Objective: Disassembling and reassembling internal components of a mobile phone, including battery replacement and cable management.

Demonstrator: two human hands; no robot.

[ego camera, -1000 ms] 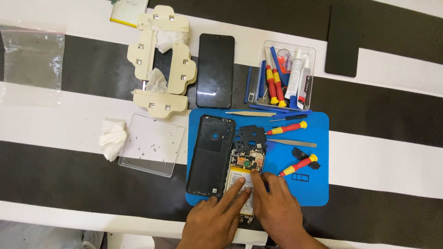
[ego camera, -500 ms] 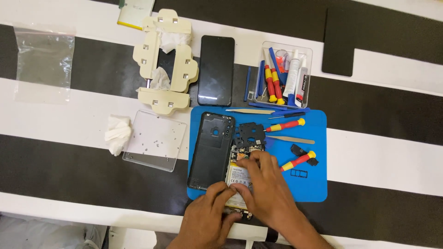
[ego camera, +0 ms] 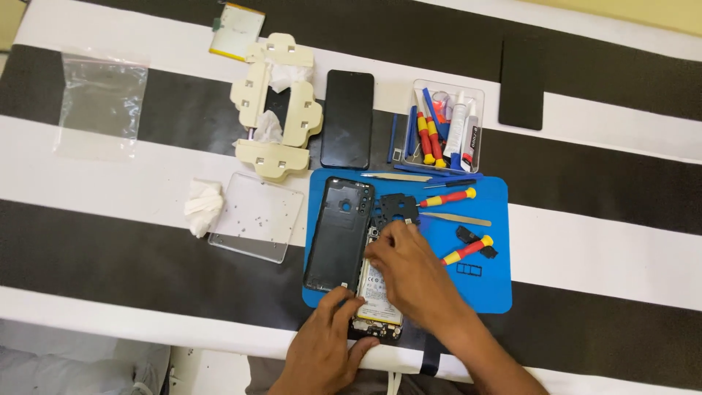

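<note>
An opened phone body (ego camera: 379, 298) with its battery showing lies on the blue mat (ego camera: 497, 292). My left hand (ego camera: 325, 344) grips the phone's lower left edge. My right hand (ego camera: 413, 274) lies across the phone, fingertips pinched at its upper part beside a black inner cover plate (ego camera: 396, 208). Whether the fingers hold a small part I cannot tell. The phone's black back cover (ego camera: 340, 232) rests just left of it on the mat.
Two red-and-yellow screwdrivers (ego camera: 447, 197) (ego camera: 466, 250), tweezers (ego camera: 395, 176) and a metal pry tool (ego camera: 457, 218) lie on the mat. A clear tool box (ego camera: 447, 128), black screen panel (ego camera: 348, 118), beige clamp jig (ego camera: 276, 110), clear plate with screws (ego camera: 257, 216), tissue (ego camera: 202, 206) and plastic bag (ego camera: 102, 102) surround it.
My right hand has moved up the phone from its lower end to its upper part. My left hand has slid down to the phone's lower left edge.
</note>
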